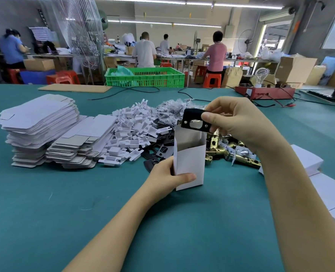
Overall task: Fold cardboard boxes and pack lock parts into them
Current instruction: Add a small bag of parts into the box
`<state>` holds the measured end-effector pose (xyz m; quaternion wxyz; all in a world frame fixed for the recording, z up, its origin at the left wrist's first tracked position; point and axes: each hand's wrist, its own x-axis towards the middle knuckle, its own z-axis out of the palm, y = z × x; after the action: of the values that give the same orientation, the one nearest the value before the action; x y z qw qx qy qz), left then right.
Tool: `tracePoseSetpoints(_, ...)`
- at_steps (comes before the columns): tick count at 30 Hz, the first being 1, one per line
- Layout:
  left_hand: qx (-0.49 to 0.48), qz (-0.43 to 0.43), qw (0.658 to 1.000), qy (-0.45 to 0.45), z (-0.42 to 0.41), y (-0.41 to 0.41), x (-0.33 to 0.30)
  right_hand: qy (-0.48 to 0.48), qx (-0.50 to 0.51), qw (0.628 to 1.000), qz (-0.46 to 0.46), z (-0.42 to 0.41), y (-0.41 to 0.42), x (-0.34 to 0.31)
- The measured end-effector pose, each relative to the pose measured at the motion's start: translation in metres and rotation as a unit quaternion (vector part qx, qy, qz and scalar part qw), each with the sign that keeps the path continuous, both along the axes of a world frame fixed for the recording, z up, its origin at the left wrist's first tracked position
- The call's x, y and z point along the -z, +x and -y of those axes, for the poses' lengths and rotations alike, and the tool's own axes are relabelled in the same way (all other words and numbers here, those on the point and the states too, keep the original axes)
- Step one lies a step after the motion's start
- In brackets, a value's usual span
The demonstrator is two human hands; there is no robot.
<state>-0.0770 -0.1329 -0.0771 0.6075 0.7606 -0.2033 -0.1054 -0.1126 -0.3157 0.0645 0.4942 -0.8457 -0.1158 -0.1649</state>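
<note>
On the worktop [44,193] our left hand [162,179] grips the upright box [190,163]; our right hand [235,122] fingers pinch a black plate [194,122] above its open top.

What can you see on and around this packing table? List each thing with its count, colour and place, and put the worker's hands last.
flat boxes: two stacks, white, table left
inserts: a pile, white, table centre
plates: a heap, black, beside the inserts
latches: several, brass, behind the open box
open box: one, white, upright at centre
plate: one, black, above the open box
closed boxes: several, white, right edge
crate: one, green, beyond the table
table: one, teal
left hand: grips the open box
right hand: pinches the plate
</note>
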Motion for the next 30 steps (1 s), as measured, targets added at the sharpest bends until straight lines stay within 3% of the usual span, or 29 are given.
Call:
tracePoseSetpoints(9,0.036,-0.006,0.999,-0.034,-0.001,0.002,-0.001,-0.188,-0.049,0.979,-0.066,0.004,-0.001,-0.001)
tracePoseSetpoints(20,0.055,-0.012,0.997,-0.057,-0.002,0.002,-0.002,-0.267,-0.088,0.951,-0.128,-0.003,0.001,0.003)
tracePoseSetpoints(30,0.053,-0.018,0.996,-0.066,-0.002,0.002,-0.002,-0.145,-0.046,0.985,-0.083,0.011,-0.004,-0.003)
